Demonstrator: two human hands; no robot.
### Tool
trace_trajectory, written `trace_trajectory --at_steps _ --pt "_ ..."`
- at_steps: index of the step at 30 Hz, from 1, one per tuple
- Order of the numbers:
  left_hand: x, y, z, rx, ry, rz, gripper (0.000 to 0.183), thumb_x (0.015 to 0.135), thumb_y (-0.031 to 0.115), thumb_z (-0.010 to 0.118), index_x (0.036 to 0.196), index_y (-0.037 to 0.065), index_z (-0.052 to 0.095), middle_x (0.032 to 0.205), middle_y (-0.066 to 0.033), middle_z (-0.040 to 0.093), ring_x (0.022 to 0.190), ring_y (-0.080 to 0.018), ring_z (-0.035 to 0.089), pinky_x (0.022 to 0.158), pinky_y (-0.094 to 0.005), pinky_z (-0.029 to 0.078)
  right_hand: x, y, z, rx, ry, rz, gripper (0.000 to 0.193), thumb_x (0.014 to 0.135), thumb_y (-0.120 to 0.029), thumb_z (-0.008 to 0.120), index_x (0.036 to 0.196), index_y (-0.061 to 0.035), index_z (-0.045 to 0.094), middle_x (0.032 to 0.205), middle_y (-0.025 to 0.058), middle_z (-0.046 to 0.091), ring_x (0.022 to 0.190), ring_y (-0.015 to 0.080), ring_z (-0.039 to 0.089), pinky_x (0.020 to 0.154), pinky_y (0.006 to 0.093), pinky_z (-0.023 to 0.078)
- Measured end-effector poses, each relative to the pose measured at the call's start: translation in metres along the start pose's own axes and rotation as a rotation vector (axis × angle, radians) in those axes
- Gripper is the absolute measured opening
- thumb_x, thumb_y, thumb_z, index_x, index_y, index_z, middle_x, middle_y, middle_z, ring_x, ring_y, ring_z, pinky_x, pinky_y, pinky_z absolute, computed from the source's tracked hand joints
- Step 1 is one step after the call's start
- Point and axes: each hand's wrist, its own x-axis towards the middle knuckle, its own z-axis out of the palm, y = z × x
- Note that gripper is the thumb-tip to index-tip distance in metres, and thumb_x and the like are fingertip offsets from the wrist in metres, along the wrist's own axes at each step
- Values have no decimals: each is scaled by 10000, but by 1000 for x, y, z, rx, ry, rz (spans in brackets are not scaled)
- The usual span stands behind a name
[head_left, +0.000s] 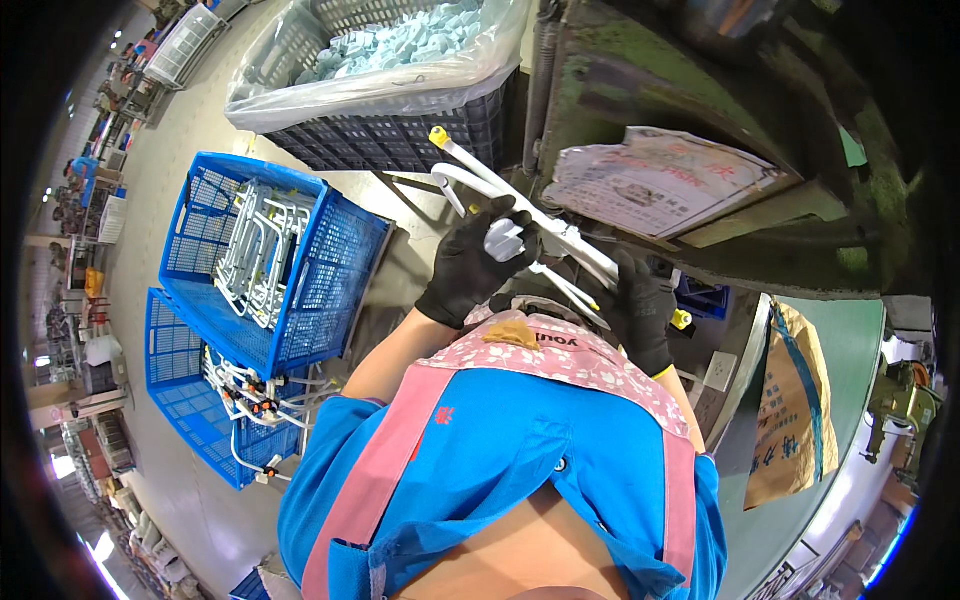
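A white bent-tube frame (pixel 535 213) lies slantwise before my body, with a yellow cap on its upper left end. My right hand (pixel 643 308), in a black glove, is closed round the frame's lower right part. Another yellow tip shows beside that hand's wrist. My left hand (pixel 475 262), also black-gloved, has its fingers curled round a small pale plastic piece (pixel 504 240) beside the tubes. Whether the left fingers also touch the frame I cannot tell. Thinner white rods with yellow tips show below the main tube.
A black crate (pixel 400 135) lined with clear film holds pale blue plastic pieces. Two blue baskets (pixel 335 270) of white tube frames stand at the left. A green machine (pixel 640 90) with a worn paper label looms close on the right. A brown sack (pixel 790 410) lies at the lower right.
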Motion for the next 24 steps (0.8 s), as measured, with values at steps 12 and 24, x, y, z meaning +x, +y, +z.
trace_trajectory --at_steps 12,24 --pt "7 -4 49 1279 58 543 473 815 188 678 1198 14 461 1113 -169 520 1056 -311 526 930 -439 398 6 0 -1 -32 -32 -74 334 745 -193 782 1027 -178 603 692 52 638 566 233 625 487 314 462" --pt "38 -27 45 1886 -35 784 614 720 423 738 1144 15 562 1011 -169 610 963 -369 576 842 -474 443 12 0 -5 -171 -150 46 293 693 -402 749 812 -141 692 641 98 595 604 290 604 526 414 443"
